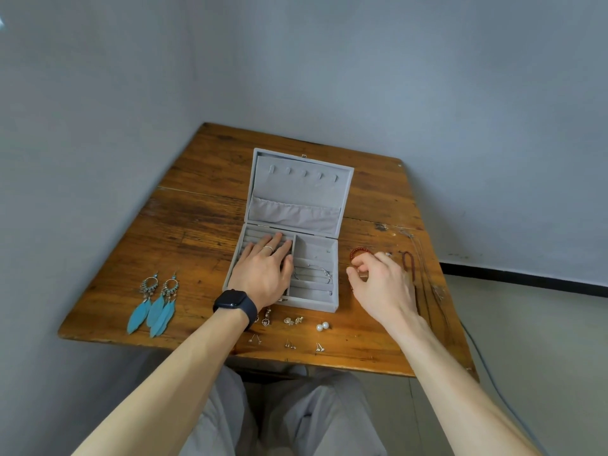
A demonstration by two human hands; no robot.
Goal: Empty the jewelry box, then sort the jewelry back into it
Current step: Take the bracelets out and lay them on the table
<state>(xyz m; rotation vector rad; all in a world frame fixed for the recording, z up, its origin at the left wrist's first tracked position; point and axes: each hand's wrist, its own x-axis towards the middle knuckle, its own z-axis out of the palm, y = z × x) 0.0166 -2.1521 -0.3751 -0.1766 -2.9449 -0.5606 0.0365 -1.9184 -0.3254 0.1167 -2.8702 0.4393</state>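
A grey velvet jewelry box (332,245) lies open on the wooden table (197,225), its lid standing back. My left hand (263,268) rests flat on the ring rolls in the box's left part, fingers straight, a ring on one finger. A thin silver bangle (316,273) lies in a right compartment. My right hand (381,284) is just right of the box, fingers curled, pinching a red bead bracelet (357,251) that lies on the table. A dark red bead necklace (409,264) lies beyond the hand.
Two blue feather earrings (156,304) lie at the table's left front. In front of the box lie small stud earrings (292,320), two pearls (322,326) and several tiny studs (289,344). Thin chains (431,278) run along the right edge. Walls close in behind and left.
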